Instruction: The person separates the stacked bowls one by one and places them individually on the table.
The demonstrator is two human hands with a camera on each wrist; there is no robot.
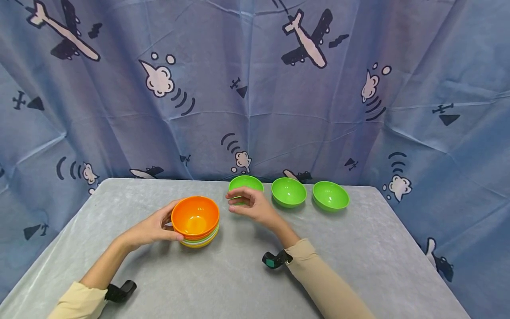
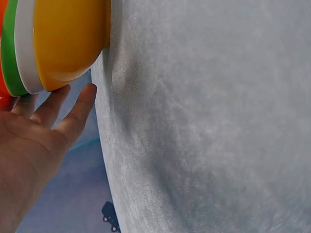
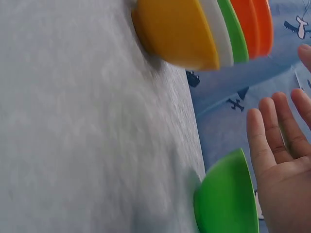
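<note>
A stack of nested bowls stands on the left part of the table, an orange one on top. Lower in the stack, the left wrist view shows a green rim, a white rim and a yellow bowl at the bottom. My left hand holds the stack's left side, thumb in front and fingers round the back. Between the stack and the green bowls, my right hand hovers with nothing in it, fingers extended. It partly hides the leftmost green bowl in the head view.
Two more green bowls, a middle one and a right one, sit in a row near the back edge of the grey-covered table. Behind the table hangs a blue curtain printed with planes.
</note>
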